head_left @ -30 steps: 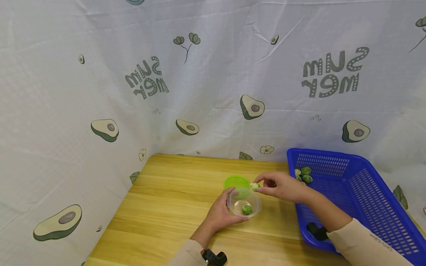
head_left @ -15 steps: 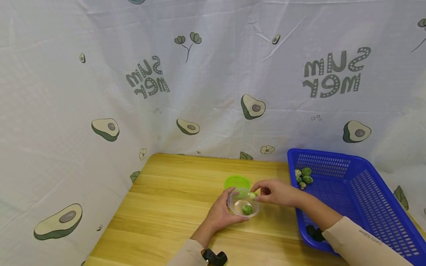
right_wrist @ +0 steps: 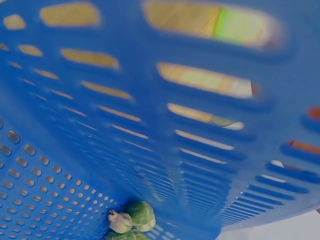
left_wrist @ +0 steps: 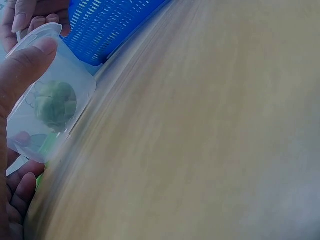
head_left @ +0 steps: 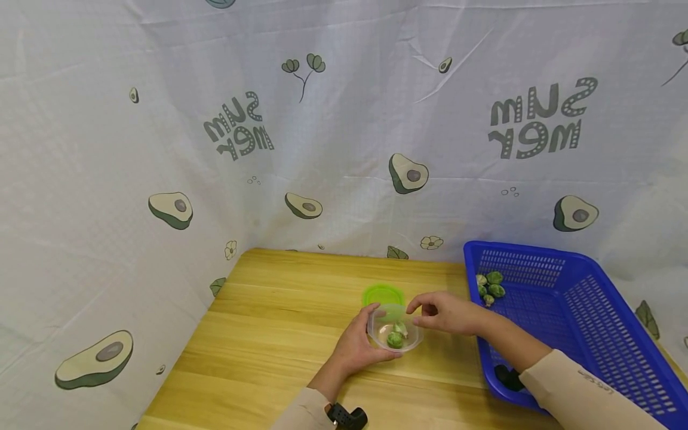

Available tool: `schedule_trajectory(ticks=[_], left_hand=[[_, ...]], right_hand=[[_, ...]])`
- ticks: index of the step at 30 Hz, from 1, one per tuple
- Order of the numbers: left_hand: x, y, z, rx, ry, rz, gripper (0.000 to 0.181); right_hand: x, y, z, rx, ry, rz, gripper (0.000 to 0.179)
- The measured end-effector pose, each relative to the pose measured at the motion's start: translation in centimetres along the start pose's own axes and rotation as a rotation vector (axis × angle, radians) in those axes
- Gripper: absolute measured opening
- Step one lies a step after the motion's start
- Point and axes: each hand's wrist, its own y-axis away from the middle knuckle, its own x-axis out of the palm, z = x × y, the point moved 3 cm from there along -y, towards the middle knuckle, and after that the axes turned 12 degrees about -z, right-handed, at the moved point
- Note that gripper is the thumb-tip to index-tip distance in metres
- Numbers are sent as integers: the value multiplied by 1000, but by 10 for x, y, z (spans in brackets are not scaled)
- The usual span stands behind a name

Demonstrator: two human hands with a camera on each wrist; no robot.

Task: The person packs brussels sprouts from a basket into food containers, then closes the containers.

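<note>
- Translucent plastic is seen in the small container (head_left: 380, 330), which is held near the middle of the wooden surface (head_left: 279, 304); whether its base is touching the wood cannot be told.
- The container is grasped by the left grip (head_left: 356, 345), with the thumb laid along its near side and the fingers placed at its far left side.
- Two Brussels sprouts are contained in it: a rounder green sprout (head_left: 395, 340) at the near side and a paler sprout (head_left: 400, 328) just beyond it.
- In the left wrist view, one green shape is made out dimly through the cloudy wall.
- The right grip (head_left: 450, 313) is released, nothing being held; its thumb and forefinger are bent and parted just by the container's right rim.
- A bright green lid (head_left: 383, 293) is laid on the surface just beyond the container, partly hidden by it.
- A blue perforated basket (head_left: 521, 266) is set at the right, crossed at its near left part by the right forearm.
- A cluster of sprouts (head_left: 495, 290) is gathered in its far left corner.
- The far and left sides are closed off by a pale cloth (head_left: 344, 119) printed with avocados and lettering.
</note>
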Motion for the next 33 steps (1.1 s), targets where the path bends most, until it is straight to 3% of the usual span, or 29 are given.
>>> schedule_trajectory(ticks=[9, 14, 19, 26, 33], left_hand=[[1, 0, 1, 6, 6, -3, 106], [2, -1, 1, 8, 4, -5, 106], [1, 0, 0, -12, 6, -5, 107], [0, 0, -1, -17, 11, -4, 108], [1, 0, 0, -11, 7, -12, 108]], right_hand=[[-11, 2, 3, 40, 49, -51, 26], [-28, 6, 5, 72, 67, -133, 28], [-56, 11, 2, 133, 90, -247, 30], [-92, 22, -18, 243, 110, -400, 38], [-105, 34, -54, 344, 143, -472, 47]])
